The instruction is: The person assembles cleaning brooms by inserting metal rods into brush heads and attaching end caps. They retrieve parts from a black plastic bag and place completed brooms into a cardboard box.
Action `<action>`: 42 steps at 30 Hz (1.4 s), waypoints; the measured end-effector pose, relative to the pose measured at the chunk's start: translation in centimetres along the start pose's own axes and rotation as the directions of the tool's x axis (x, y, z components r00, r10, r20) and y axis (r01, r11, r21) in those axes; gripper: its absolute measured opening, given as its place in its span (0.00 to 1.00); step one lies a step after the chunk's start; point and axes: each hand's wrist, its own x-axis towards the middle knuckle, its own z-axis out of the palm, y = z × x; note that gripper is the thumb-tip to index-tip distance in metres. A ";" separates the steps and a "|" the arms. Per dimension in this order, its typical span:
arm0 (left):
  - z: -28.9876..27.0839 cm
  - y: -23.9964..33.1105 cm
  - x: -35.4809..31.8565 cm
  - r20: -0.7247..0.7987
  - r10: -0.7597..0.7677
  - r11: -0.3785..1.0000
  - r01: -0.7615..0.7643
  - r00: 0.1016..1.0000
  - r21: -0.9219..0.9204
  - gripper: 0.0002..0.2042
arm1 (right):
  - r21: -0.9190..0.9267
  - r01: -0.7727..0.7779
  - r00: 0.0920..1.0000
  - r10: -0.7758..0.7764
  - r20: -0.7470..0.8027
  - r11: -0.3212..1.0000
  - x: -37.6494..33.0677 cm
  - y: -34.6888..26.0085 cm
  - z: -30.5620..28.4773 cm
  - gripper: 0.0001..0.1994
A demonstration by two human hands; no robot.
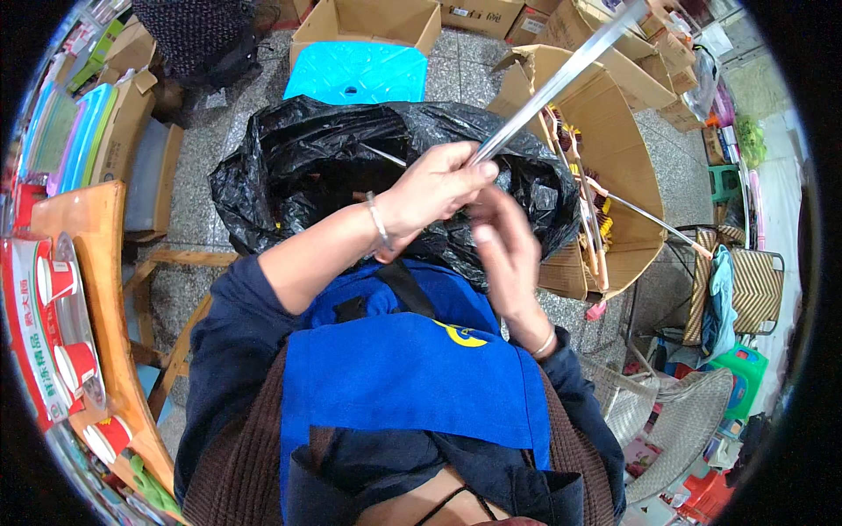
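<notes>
My left hand (pixel 436 191) is closed round a long, shiny, silvery rod (pixel 561 81), perhaps several thin rods or a clear sleeve. It slants up to the far right. Just right of that grip is my right hand (pixel 510 263), blurred by motion, its fingers stretched out and apart. Nothing can be made out in it. Beneath both hands a large black plastic bag (pixel 298 131) gapes, its inside mostly dark. A thin pale stick (pixel 384 156) pokes up inside the bag, left of my left hand.
At the right, an open cardboard box (pixel 636 149) holds long sticks with dark and yellow tufts. A light blue stool (pixel 355 74) stands beyond the bag. Along the left, a wooden table (pixel 105 210) carries red paper cups (pixel 77 361). A woven chair (pixel 754 289) is far right.
</notes>
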 end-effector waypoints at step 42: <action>-22.8 7.6 -3.6 -0.376 0.167 0.506 -0.407 0.911 -0.761 0.20 | -0.763 0.344 0.930 -0.312 0.196 0.546 -5.7 -0.8 -4.2 0.18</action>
